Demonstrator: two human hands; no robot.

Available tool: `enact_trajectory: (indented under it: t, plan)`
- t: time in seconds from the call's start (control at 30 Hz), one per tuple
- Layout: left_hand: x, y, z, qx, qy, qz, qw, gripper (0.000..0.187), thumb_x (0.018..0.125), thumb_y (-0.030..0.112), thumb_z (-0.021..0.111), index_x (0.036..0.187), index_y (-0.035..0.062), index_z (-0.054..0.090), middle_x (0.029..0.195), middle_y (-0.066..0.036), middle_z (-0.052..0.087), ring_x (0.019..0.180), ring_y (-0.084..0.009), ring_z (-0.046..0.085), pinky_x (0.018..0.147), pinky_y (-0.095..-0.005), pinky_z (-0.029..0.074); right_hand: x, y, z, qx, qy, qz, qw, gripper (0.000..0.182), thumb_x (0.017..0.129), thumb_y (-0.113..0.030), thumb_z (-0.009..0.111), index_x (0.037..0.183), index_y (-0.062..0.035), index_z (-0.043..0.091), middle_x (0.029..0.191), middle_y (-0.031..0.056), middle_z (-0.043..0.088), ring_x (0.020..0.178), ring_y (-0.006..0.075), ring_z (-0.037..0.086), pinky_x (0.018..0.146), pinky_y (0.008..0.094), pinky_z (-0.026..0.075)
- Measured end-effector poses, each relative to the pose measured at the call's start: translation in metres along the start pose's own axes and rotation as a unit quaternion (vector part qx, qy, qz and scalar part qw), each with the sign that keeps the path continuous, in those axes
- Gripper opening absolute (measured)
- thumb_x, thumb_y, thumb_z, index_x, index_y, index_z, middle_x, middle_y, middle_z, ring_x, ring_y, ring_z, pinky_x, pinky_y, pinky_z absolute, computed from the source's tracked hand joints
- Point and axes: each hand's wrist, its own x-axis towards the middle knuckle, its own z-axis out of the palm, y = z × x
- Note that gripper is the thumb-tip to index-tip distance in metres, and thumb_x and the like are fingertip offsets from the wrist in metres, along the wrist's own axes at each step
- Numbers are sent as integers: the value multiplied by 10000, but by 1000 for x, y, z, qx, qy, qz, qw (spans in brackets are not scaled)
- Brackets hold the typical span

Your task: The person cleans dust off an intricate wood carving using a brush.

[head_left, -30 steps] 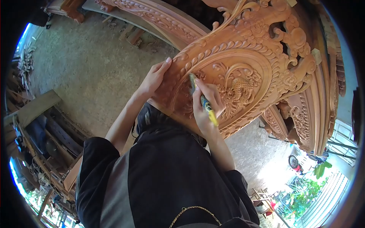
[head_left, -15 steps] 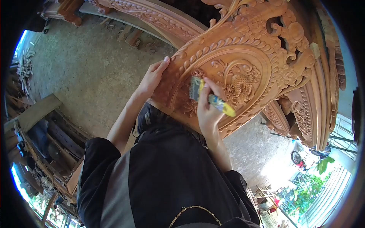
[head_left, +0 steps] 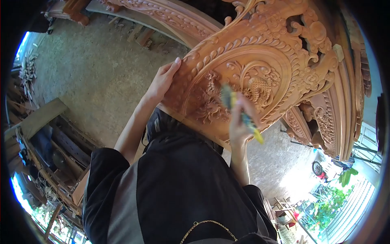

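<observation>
A large carved wooden panel [head_left: 243, 53] with raised leaves and scrollwork leans across in front of me. My left hand [head_left: 163, 81] grips its left edge, the thumb lying along the rim and the other fingers hidden behind. In my right hand [head_left: 240, 122] is a paintbrush [head_left: 256, 133] with a yellow handle, pinched between thumb and fingers and smeared by motion. Its bristles are over the carved relief [head_left: 213, 97] in the oval middle of the panel. The wood around the lower left of the relief looks darker than the rest.
More carved wooden pieces stand behind the panel and at the right, among them a carved rail [head_left: 170, 18]. Wood scraps [head_left: 142, 36] lie on the concrete floor [head_left: 97, 73]. At the left is a wooden rack [head_left: 53, 162] with dark items. A motorbike [head_left: 318, 168] stands far right.
My right hand and the brush have swept right and slightly down, away from the left part of the relief. My left hand stays on the panel's edge.
</observation>
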Motion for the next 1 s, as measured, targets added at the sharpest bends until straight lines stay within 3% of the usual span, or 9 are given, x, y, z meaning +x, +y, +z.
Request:
enact_trajectory:
  t: [0.1,0.2,0.33,0.4,0.47,0.57,0.7,0.87,1.0]
  plan:
    - [-2,-3,1,-3,-1,-13,1000,485,1058,437,507,1195,3,675,994,-14,702,853,-65,618,775,-221,497,-2,2,-18,-127,107,-30,986,228,867,76,675,1075,-4,723,910,133,727,791,235,715,695,346,578]
    - [2,-2,1,-23,-16,-16,999,481,1057,436,510,1194,6,675,987,-16,704,856,-68,628,770,-224,502,8,-16,-38,-135,-60,-9,989,220,875,100,646,1069,19,710,915,150,718,757,241,706,673,340,574]
    - [1,-1,-5,-18,-34,-50,998,471,1052,436,520,1176,11,678,972,-5,699,850,-63,621,757,-226,503,11,-4,-42,-180,88,-44,979,206,870,80,664,1048,-5,726,920,134,733,748,206,710,650,325,570]
    - [1,0,1,-22,-15,-34,999,465,1052,437,523,1165,14,681,972,-1,695,852,-60,615,762,-225,499,9,-6,-41,-27,-87,52,994,205,866,67,674,1046,-11,734,948,131,744,767,208,717,652,328,572]
    - [4,-2,3,-27,2,-18,999,460,1051,437,525,1154,18,683,972,2,691,853,-58,608,768,-224,495,0,-13,-44,-72,-138,77,985,195,867,56,676,1042,-9,733,980,147,746,783,220,723,654,336,573]
    - [6,-10,-6,-23,3,-7,1000,466,1052,444,519,1157,21,684,986,5,688,868,-53,598,790,-221,485,-20,5,-45,-188,100,-6,977,201,850,60,686,1034,-7,735,944,147,739,804,249,727,692,341,576]
    - [7,-7,-4,4,-11,-16,1000,483,1053,456,509,1160,18,682,991,11,687,889,-50,595,813,-219,475,-35,-4,-54,-117,-81,41,989,154,853,59,682,995,20,726,933,163,733,801,268,727,695,350,582]
    - [0,-2,0,3,0,-22,1000,471,1054,450,508,1137,21,681,966,6,687,849,-62,611,762,-227,491,-50,1,-65,-213,103,50,970,128,865,40,682,982,15,727,933,145,747,795,228,732,693,351,583]
    - [-1,6,7,-21,2,-32,999,445,1056,438,506,1120,33,680,927,-17,694,751,-86,633,672,-230,511,-64,1,-57,-17,-95,158,983,107,837,34,711,938,6,732,924,142,748,819,248,740,704,333,582]
